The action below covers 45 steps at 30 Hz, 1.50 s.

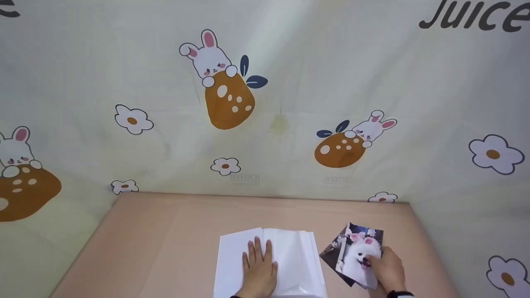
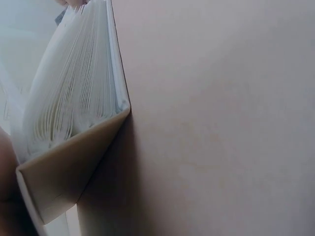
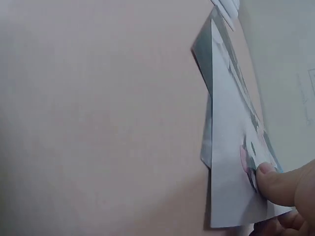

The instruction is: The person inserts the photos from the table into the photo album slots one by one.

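a tan tabletop (image 1: 161, 248) stretches from its left edge to an open album (image 1: 292, 260), the left hand (image 1: 259, 269) flat on it, fingers straight; printed cloth (image 1: 285, 74) rises behind. rightward, the right hand (image 1: 389, 269) pinches photos (image 1: 357, 254), tabletop continuing to the right edge.

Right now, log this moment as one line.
left hand: resting on open album | right hand: holding photos, dog picture on top | photos: apart from album
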### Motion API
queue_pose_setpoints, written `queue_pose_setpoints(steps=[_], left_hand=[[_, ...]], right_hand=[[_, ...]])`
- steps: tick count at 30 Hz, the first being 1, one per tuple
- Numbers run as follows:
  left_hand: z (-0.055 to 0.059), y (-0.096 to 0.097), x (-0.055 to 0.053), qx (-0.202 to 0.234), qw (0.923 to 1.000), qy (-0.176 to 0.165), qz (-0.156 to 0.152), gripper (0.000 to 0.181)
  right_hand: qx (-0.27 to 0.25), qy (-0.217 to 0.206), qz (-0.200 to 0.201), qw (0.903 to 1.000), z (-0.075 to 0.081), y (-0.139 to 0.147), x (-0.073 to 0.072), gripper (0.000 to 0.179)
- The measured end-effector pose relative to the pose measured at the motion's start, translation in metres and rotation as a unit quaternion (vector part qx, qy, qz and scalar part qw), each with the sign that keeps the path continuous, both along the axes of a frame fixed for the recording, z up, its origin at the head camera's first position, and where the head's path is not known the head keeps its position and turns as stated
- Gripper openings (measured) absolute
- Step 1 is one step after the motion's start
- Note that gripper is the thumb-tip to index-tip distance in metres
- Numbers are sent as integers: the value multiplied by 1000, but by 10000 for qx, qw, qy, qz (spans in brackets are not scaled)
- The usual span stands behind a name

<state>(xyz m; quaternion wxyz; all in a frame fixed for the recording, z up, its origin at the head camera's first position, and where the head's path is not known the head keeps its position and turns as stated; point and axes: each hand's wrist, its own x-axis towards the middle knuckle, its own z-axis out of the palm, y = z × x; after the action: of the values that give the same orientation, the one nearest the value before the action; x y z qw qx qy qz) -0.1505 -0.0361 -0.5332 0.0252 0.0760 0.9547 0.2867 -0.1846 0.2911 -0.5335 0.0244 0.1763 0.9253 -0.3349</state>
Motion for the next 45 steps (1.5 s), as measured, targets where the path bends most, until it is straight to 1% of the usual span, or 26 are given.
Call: queue_pose_setpoints(steps=[3,6,8,11,13,14,16,18,20,23,25,26,28,31,33,35,37,39,45], left_hand=[[0,1,0,-6,9999,103,-25,55],[0,1,1,-84,9998,163,-52,55],[1,1,1,-158,9997,190,-47,54],[1,1,1,-264,9995,181,-34,54],[1,1,1,-321,9993,192,-26,54],[0,1,1,-343,9992,202,-26,54],[0,1,1,-353,9991,236,-19,53],[0,1,1,-333,9990,299,-21,52],[-1,2,2,-308,9989,345,-51,52],[0,4,3,-291,9988,315,-218,52],[1,5,4,-307,9985,278,-367,52],[0,6,5,-327,9982,259,-430,53],[0,7,6,-343,9978,278,-499,52],[-2,7,6,-365,9975,381,-479,51],[-2,7,6,-355,9974,429,-464,51],[-4,7,6,-353,9972,472,-466,51],[-5,7,6,-368,9969,518,-468,51],[-5,7,6,-366,9967,549,-466,51],[-4,7,6,-413,9964,582,-463,51]], right_hand=[[219,-152,-38,9996,4,8,1,45],[617,-251,-18,9978,9,17,2,38],[844,-207,-18,9962,13,21,2,36],[871,72,-63,9962,21,19,-2,35],[685,328,-103,9971,30,13,-6,35],[542,533,-91,9971,35,8,-9,34],[191,1071,-28,9941,44,-4,-16,30],[-198,1576,126,9872,52,-18,-24,26],[-538,2013,361,9774,57,-34,-35,23],[-1234,2197,597,9659,56,-58,-52,22],[-1822,2137,661,9575,52,-75,-62,23],[-2187,2082,677,9509,49,-82,-66,24],[-2893,1970,695,9342,43,-97,-71,25],[-3861,1625,584,9062,33,-113,-74,27],[-4304,1331,447,8916,28,-121,-74,29],[-4611,1053,337,8804,24,-125,-73,31],[-4723,843,337,8768,22,-128,-72,33],[-4723,695,375,8779,21,-130,-71,34],[-4458,495,425,8928,20,-128,-72,30]])
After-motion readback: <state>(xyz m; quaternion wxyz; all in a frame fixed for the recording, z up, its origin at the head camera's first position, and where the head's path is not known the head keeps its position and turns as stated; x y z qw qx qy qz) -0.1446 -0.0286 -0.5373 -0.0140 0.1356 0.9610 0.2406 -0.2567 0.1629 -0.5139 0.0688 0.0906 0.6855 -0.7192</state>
